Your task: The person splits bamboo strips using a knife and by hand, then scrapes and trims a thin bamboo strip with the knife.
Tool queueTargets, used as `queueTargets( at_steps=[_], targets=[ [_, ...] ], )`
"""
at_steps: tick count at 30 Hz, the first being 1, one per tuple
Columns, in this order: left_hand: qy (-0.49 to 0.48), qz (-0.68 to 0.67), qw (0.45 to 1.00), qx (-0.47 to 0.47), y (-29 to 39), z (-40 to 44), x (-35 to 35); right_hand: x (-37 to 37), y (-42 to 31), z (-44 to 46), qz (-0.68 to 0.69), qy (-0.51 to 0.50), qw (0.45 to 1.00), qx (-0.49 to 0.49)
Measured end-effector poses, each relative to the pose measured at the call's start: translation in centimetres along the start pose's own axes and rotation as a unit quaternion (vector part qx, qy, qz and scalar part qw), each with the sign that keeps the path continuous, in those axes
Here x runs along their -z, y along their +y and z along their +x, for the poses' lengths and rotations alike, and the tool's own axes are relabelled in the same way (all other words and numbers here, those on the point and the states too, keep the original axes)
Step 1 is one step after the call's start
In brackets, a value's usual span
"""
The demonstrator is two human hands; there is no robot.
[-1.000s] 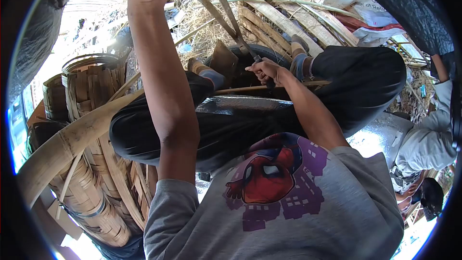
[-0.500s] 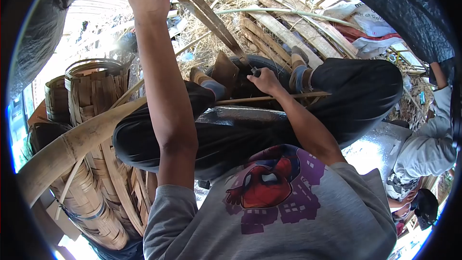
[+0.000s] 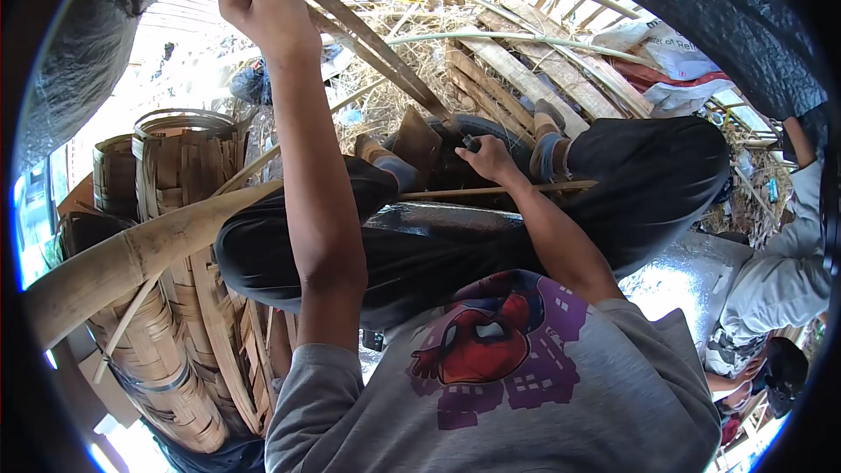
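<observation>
My left hand [image 3: 273, 17] is raised at the top left, its fingers closed round long bamboo strips [image 3: 372, 39]. The strips slant down to the right and come together close to my right hand [image 3: 487, 160]. That hand is closed on a short dark handle [image 3: 470, 143] between my feet. Whatever extends from the handle is hard to make out. Behind the strips' lower end sits a dark round tub or tyre [image 3: 504, 130], with a brown flat piece [image 3: 416, 142] standing beside it. A thin bamboo stick [image 3: 491, 190] lies across below my right hand.
A thick bamboo pole [image 3: 149, 250] crosses at the left, near rolled woven bamboo [image 3: 188, 162]. Boards [image 3: 534, 79] and straw [image 3: 377, 26] lie ahead. A person in grey sleeves [image 3: 780, 293] is at the right. Black sheeting [image 3: 736, 26] hangs overhead.
My left hand has come down slightly, and the strips have shifted with it. My right hand keeps its hold near their lower end. The whole view has shifted a little.
</observation>
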State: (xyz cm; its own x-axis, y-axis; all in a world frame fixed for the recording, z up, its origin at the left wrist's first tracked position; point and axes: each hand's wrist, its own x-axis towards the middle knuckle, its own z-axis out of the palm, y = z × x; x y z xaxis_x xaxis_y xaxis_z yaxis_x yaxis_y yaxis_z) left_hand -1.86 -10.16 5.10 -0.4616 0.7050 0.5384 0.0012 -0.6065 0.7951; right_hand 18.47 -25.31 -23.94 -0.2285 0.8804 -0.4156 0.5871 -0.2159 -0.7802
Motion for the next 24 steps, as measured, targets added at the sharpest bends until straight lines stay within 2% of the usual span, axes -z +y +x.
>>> queueTargets(
  at_steps=[1, 4, 5, 9, 11, 13, 16, 19, 21, 23, 24],
  targets=[
    [-0.001, 0.0, 1.0, -0.003, -0.3, 0.4, 0.6, 0.0, 0.1, 0.0, 0.001, 0.001, 1.0, 0.002],
    [0.061, 0.057, 0.993, 0.084, -1.2, 0.8, 2.2, -0.1, 1.3, -0.5, 0.01, 0.002, 1.0, -0.016],
    [0.078, 0.001, 0.996, 0.047, -1.8, 1.0, 2.6, -0.2, 1.7, -0.6, 0.007, 0.009, 1.0, -0.007],
    [0.08, 0.013, 0.996, 0.043, -0.1, 1.4, 2.3, -0.9, 1.9, 0.3, 0.017, 0.044, 0.998, 0.033],
    [0.069, 0.075, 0.994, 0.038, 0.5, 2.5, 2.6, -1.4, 1.9, 0.8, 0.02, 0.051, 0.997, 0.047],
    [0.112, 0.063, 0.989, 0.069, -0.4, 4.5, 3.0, -1.6, 1.8, 0.7, 0.023, 0.054, 0.996, 0.063],
    [0.125, 0.079, 0.983, 0.113, -2.3, 8.2, 6.5, -1.1, 0.7, 0.0, 0.017, 0.053, 0.993, 0.108],
    [0.122, 0.095, 0.978, 0.141, -3.3, 11.6, 10.4, -0.4, -1.3, -0.6, 0.003, 0.107, 0.981, 0.163],
    [0.148, 0.109, 0.971, 0.15, -3.6, 13.0, 11.9, 0.2, -2.1, -0.4, 0.07, 0.031, 0.987, 0.143],
    [0.169, 0.112, 0.967, 0.154, -4.1, 13.5, 13.1, 0.2, -2.5, -0.5, 0.07, 0.043, 0.981, 0.175],
    [0.142, 0.117, 0.972, 0.146, -5.4, 14.4, 15.1, 0.5, -2.9, -0.7, 0.049, 0.036, 0.982, 0.176]
  ],
)
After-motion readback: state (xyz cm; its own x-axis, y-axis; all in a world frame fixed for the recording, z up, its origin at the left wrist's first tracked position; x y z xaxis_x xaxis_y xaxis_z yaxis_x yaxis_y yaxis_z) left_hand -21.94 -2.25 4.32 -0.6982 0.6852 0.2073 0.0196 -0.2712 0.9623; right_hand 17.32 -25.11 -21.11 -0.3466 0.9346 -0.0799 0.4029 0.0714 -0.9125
